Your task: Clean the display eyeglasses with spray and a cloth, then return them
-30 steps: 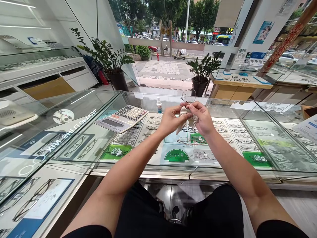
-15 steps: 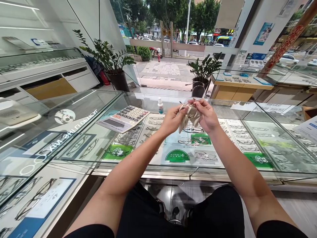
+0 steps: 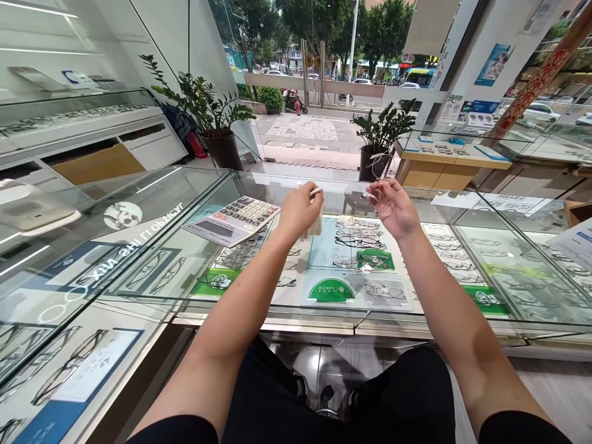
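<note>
My left hand [image 3: 300,209] is closed above the glass counter, to the right of the calculator [image 3: 231,220]. A pale cleaning cloth [image 3: 316,223] hangs from it, blurred and partly behind the fingers. The small white bottle seen before is hidden by this hand; I cannot tell whether the fingers touch it. My right hand [image 3: 396,206] pinches a thin-framed pair of eyeglasses [image 3: 380,198] between thumb and fingers, held up over the counter with one temple rising above the fingertips. The two hands are apart.
Under the glass counter top [image 3: 263,185] lie rows of eyeglass frames [image 3: 358,234] and a green brand card [image 3: 331,290]. A white device [image 3: 34,209] stands at the left. Two potted plants [image 3: 222,148] are beyond the counter, before the glass doors.
My left hand has drawn away from the eyeglasses to the left, taking the cloth along, and now covers the bottle's place. My right hand has moved slightly right, still holding the eyeglasses.
</note>
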Demonstrator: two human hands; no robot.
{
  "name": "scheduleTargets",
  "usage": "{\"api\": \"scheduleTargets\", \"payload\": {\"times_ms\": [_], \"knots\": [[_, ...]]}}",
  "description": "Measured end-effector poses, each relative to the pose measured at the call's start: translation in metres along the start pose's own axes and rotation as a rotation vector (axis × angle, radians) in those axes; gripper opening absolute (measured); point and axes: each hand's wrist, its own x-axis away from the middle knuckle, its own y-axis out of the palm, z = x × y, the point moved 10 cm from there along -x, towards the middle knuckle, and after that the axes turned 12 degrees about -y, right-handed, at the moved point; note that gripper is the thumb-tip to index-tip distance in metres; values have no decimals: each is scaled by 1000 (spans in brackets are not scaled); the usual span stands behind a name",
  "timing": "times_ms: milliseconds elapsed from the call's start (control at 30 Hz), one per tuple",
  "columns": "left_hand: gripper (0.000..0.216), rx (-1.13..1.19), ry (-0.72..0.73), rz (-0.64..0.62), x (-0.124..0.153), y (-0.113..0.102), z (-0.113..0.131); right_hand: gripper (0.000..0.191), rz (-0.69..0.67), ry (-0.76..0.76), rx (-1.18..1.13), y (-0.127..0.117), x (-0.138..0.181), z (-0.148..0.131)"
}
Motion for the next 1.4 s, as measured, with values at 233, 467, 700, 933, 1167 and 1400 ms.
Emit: {"api": "scheduleTargets", "payload": {"times_ms": [233,467,700,933,1167,1400], "knots": [[4,-396,-15,-97,-17,42,-54,44,-57,49,44,10,4,6],[13,-405,131,-63,-10,48,-34,39,-77,53,185,12,6,7],[50,33,519,227,29,0,39,32,-105,38,233,15,6,5],[91,130,637,200,39,-3,52,27,-208,87,236,27,10,11],[77,114,623,224,39,-4,50,28,-279,75,264,36,13,8],[72,178,559,295,37,-14,42,17,-271,-180,412,41,16,-18]]}}
